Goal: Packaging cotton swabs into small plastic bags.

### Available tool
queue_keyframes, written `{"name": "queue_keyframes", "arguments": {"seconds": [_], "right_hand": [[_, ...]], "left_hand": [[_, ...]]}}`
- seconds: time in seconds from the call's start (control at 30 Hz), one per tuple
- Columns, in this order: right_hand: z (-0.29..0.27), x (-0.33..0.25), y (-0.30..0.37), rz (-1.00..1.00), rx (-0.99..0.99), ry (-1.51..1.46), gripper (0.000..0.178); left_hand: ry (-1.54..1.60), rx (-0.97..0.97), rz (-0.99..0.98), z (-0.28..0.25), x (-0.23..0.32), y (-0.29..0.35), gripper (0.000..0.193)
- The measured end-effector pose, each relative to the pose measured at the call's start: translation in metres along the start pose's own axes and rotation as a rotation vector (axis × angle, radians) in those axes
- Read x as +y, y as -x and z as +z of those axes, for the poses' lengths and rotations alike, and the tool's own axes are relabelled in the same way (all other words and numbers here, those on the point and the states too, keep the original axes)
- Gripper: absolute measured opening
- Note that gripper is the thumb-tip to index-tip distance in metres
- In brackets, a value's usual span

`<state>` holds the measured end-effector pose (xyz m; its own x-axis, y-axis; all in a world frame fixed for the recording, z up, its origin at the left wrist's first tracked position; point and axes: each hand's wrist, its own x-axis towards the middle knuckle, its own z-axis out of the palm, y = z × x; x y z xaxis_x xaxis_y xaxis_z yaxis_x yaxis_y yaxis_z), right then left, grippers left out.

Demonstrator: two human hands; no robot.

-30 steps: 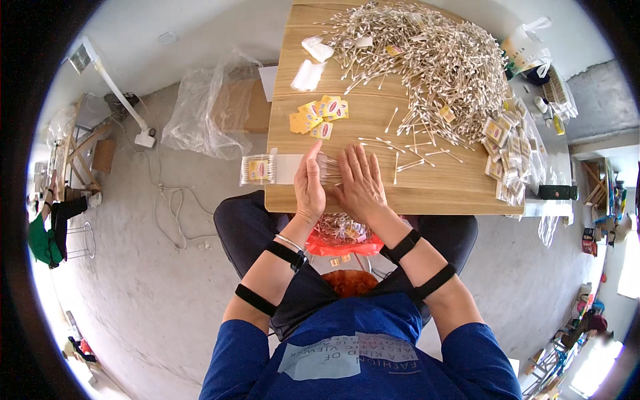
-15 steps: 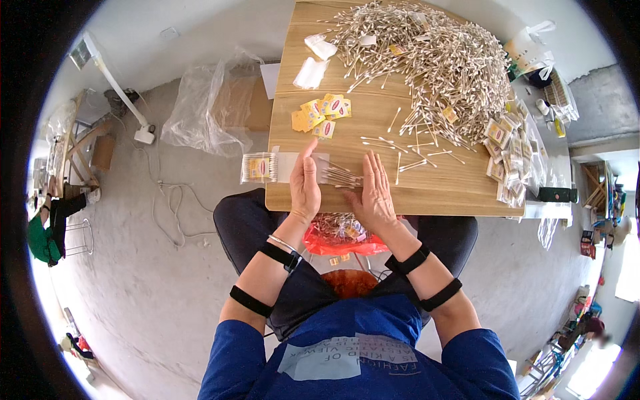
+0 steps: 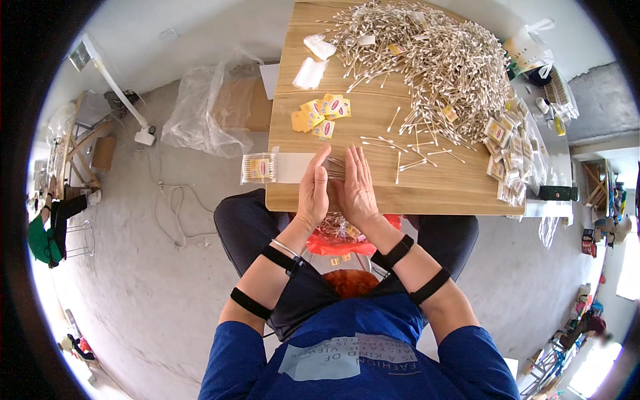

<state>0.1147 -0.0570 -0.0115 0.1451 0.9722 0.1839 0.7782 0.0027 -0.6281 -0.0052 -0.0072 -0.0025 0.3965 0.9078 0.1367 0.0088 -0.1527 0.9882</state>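
Near the table's front edge, my left hand and my right hand stand on edge with fingers stretched out, palms facing each other. A small bundle of cotton swabs lies between them, mostly hidden by the hands and touched from both sides. Left of my left hand, a flat white strip runs to a clear pack of cotton swabs with a yellow label at the table's left edge. Several loose cotton swabs are scattered right of my right hand.
A big heap of cotton swabs covers the far right of the wooden table. Yellow cards and clear bags lie at the left. Filled packs pile at the right edge. A red bag sits below the front edge.
My hands have come closer together around the cotton swabs. The right hand has moved left, and the left hand slightly right, uncovering more of the white strip.
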Motion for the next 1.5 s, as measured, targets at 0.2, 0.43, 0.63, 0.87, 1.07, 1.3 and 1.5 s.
{"name": "queue_keyframes", "arguments": {"seconds": [0.2, 0.43, 0.63, 0.87, 1.07, 1.3, 1.5], "right_hand": [[-0.005, -0.002, -0.002, -0.002, 0.075, 0.151, 0.069], [0.0, 0.004, -0.007, -0.011, -0.01, 0.309, 0.059], [0.0, 0.008, -0.012, 0.001, -0.018, 0.24, 0.055], [-0.003, -0.006, -0.008, -0.006, -0.093, 0.364, 0.067], [-0.006, -0.006, -0.016, -0.028, -0.176, 0.436, 0.072], [-0.01, -0.006, -0.001, -0.167, -0.209, 0.354, 0.07], [-0.013, -0.004, -0.002, -0.12, -0.029, 0.048, 0.069]], "left_hand": [[0.119, 0.131, 0.009, -0.004, -0.007, -0.013, 0.058], [0.073, 0.062, 0.025, -0.002, -0.004, -0.014, 0.06], [0.141, 0.115, -0.013, -0.003, -0.009, -0.007, 0.06], [0.198, 0.165, -0.012, -0.002, -0.012, -0.006, 0.062], [0.197, 0.036, -0.049, -0.005, -0.014, -0.006, 0.063], [0.091, 0.103, -0.01, -0.006, -0.01, 0.003, 0.063], [0.107, 0.132, 0.02, -0.005, -0.01, 0.001, 0.061]]}}
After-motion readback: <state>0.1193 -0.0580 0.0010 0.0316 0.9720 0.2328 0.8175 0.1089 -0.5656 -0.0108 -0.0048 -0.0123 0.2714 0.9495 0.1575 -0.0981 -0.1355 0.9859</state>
